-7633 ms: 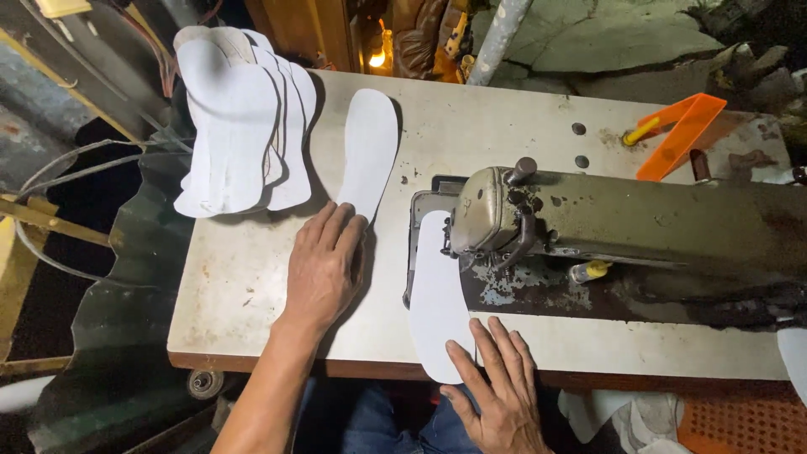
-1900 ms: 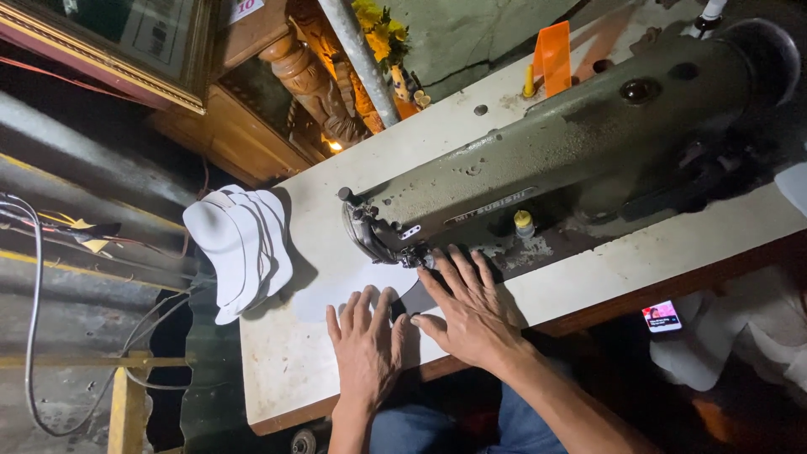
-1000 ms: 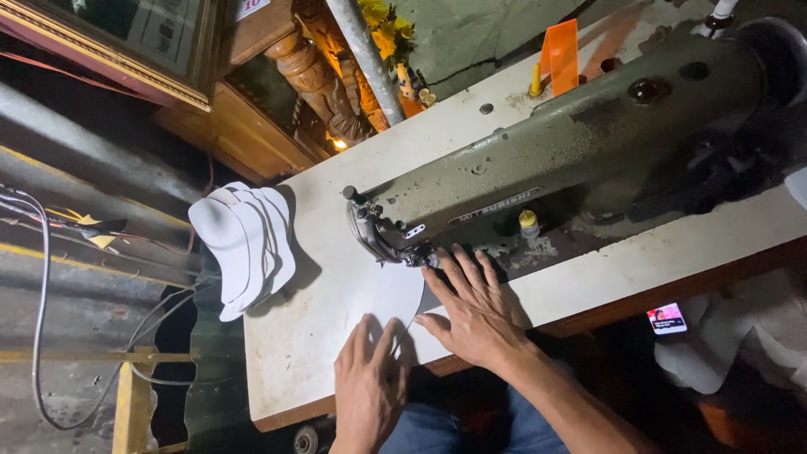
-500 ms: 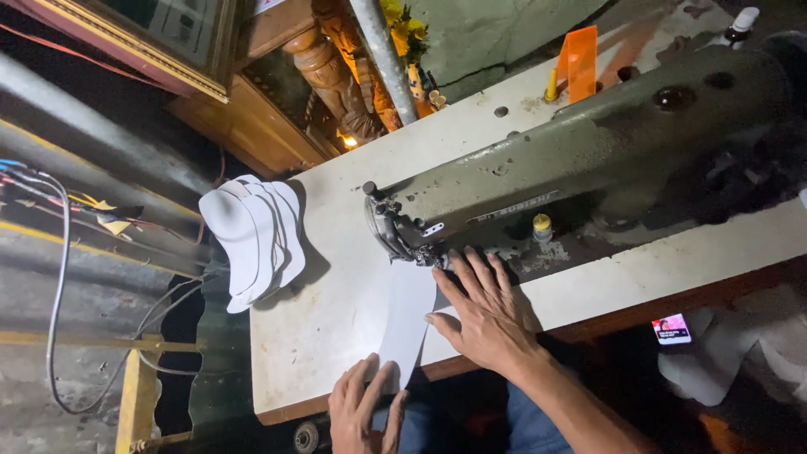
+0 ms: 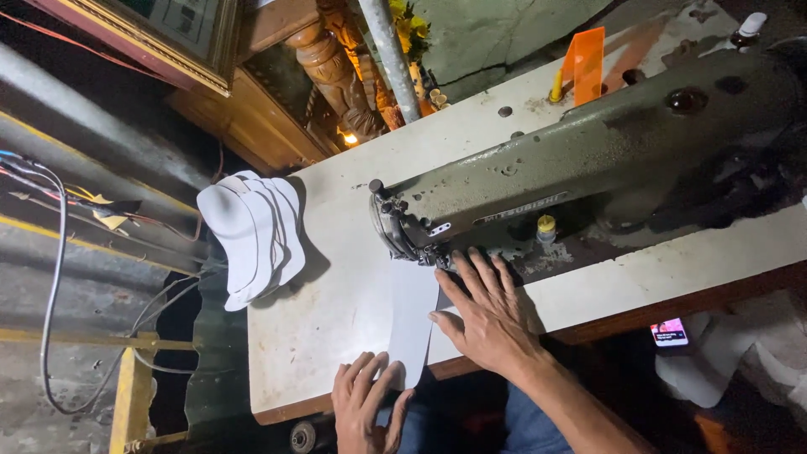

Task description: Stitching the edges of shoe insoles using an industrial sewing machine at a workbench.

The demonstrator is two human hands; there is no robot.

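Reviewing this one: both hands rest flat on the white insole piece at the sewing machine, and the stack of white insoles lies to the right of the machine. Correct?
Not quite. In the head view the stack of white insoles lies at the table's left end, left of the sewing machine. The left hand and right hand do rest on the white insole piece.

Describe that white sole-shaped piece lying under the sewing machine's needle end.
The white insole piece is a thin, flat, sole-shaped cutout, perhaps foam or board. It lies on the pale table, one end under the sewing machine head, the other at the near edge. The left hand touches that near end; the right hand presses beside it.
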